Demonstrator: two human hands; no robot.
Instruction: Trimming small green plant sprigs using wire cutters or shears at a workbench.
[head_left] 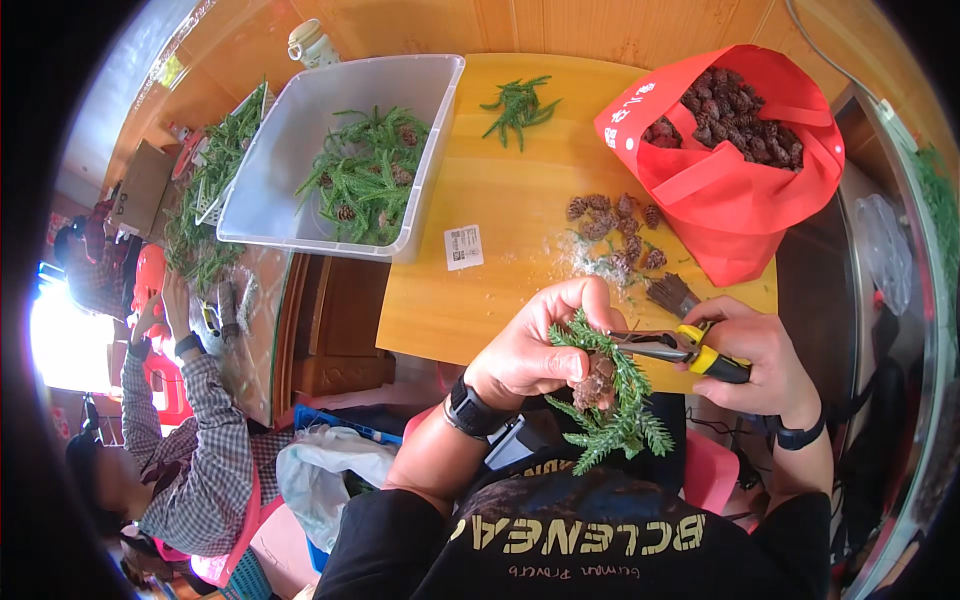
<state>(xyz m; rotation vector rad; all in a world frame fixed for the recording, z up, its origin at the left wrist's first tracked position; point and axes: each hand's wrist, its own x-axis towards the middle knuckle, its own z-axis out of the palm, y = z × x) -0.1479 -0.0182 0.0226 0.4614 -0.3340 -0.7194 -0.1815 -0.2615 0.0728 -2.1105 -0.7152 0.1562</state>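
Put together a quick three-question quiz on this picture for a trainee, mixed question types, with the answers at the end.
1. Which of the person's hands holds the pliers?
2. True or false: the red bag has pine cones in it.
3. Which container, to the left of the red bag, holds green sprigs? A: a wooden bucket. B: a clear plastic bin. C: a glass jar.

Key:
1. The right hand.
2. True.
3. B.

Curved green sprig (pixel 625 418) with brown pinecone (pixel 597 382), yellow-black pliers (pixel 684 349) sideways at its top
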